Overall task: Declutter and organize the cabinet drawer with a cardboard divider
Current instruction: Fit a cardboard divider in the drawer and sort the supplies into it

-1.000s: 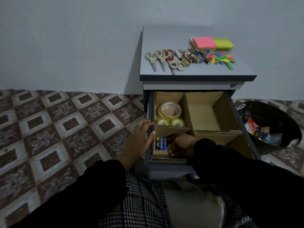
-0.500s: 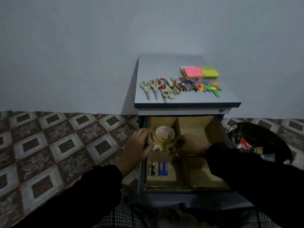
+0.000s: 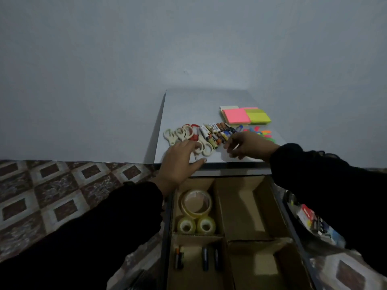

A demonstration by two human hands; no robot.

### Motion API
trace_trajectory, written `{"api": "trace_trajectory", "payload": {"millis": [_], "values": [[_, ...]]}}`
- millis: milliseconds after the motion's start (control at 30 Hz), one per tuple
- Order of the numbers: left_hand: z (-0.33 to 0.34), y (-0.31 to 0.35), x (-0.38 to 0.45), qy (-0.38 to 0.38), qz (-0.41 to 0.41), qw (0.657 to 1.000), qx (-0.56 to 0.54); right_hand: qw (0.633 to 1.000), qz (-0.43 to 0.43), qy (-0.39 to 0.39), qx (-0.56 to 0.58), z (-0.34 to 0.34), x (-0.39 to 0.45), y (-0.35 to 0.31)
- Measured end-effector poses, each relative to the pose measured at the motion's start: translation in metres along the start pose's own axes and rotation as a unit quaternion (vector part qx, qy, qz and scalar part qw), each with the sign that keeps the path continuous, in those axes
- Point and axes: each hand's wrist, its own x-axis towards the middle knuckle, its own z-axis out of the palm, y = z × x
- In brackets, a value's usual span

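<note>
- Sorting loose items from the cabinet's worktop [image 3: 194, 101] into the open drawer [image 3: 167, 237] below looks to be the step in hand.
- Floor [image 3: 62, 195] is patterned tile; wall [image 3: 104, 59] is plain grey.
- Divider [image 3: 225, 237] splits the drawer: tape rolls [image 3: 196, 203] far left, a few batteries [image 3: 205, 258] near left, right compartments bare.
- Left hand [image 3: 180, 162], fingers spread loosely, rests on the scissors [image 3: 188, 137].
- Right hand [image 3: 249, 146], fingers curled, reaches the batteries on top [image 3: 217, 133]; whether it holds one, I cannot tell.
- Next probably calls for lifting a few and laying them beside those in the drawer.
</note>
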Motion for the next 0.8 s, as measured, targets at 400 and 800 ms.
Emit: {"api": "trace_trajectory", "payload": {"millis": [400,800], "values": [[0.024,0.0,0.107,-0.088,-0.04,0.983,0.155,0.973,-0.065,0.078,-0.207,-0.05,0.074,0.012],[0.044,-0.01,0.153,-0.178,-0.068,0.963,0.19,0.957,-0.091,0.049,-0.272,-0.031,0.122,0.026]]}}
